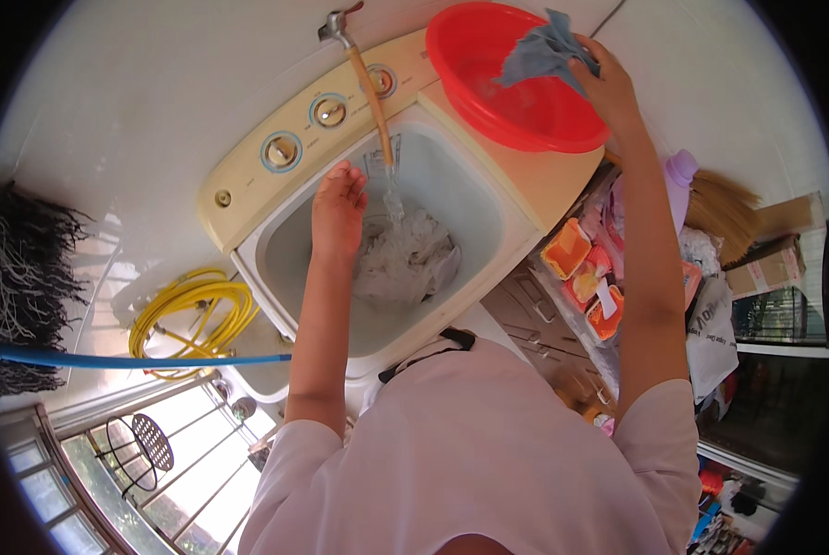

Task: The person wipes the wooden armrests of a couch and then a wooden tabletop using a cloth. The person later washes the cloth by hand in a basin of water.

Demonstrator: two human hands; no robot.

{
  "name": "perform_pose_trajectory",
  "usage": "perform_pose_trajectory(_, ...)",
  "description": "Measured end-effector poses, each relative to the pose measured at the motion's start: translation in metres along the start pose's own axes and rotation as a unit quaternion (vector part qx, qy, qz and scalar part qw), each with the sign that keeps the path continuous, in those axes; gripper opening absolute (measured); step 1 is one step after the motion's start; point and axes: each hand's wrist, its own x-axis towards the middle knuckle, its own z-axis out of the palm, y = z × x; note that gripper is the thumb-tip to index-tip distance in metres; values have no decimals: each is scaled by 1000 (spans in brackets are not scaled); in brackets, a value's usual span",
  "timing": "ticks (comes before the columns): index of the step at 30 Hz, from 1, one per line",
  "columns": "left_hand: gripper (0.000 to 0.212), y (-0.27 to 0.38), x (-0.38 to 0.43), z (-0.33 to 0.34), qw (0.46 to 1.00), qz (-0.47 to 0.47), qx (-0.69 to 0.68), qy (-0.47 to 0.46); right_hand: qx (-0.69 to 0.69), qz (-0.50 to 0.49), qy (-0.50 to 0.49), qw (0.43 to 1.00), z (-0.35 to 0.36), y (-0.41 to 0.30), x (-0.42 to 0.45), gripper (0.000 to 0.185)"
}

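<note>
My right hand [605, 87] grips a grey-blue cloth [543, 52] over a red plastic basin [470, 104]. The basin rests on the right side of a cream-coloured washing machine [553, 170]. Above the open tub [470, 180], my left hand [341, 205] hangs with loosely curled fingers and nothing visible in it. Close beside that hand, water runs from a tan hose [371, 97] fixed to a metal tap [338, 28]. The stream falls on pale, wet laundry [407, 257] in the tub. My left forearm covers part of the tub's left side.
A coiled yellow hose [192, 316] lies left of the machine, with a blue pole [144, 359] below it. On the right are orange plastic baskets [566, 250], a lilac bottle [678, 184], a straw broom [720, 208] and cardboard [765, 267]. Control knobs [281, 150] line the machine's back panel.
</note>
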Motion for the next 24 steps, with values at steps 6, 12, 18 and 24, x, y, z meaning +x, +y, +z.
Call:
perform_pose_trajectory(6, 13, -79, 36, -147, 951, -130, -87, 268, -2, -155, 43, 987, 57, -52, -70, 34)
perform_pose_trajectory(12, 7, -174, 52, -234, 902, -232, -94, 353, 122, -220, -305, 919, 176, -32, -177, 21)
perform_pose_trajectory(18, 10, -197, 18, -229, 891, -309, 110, 314, 15, -39, -489, 871, 239, 19, -246, 25)
perform_pose_trajectory(24, 18, -207, 13, -295, 870, -257, 293, 303, -33, -54, -601, 797, 256, 13, -258, 24)
